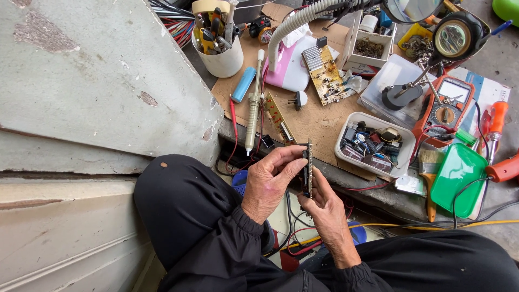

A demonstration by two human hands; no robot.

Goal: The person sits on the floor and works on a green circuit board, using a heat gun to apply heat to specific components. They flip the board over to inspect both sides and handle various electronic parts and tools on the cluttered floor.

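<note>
Both hands meet at frame centre, the left hand (268,184) and right hand (324,208) each closed on a small circuit board (308,168) held edge-on above the lap, while the soldering iron (253,108) lies untouched on the cardboard (319,121).

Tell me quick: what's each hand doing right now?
Left hand: fingers closed on the small circuit board, held edge-on.
Right hand: fingers closed on the same board from below.

white cup (223,60), multimeter (446,108), green tray (457,176)
</note>
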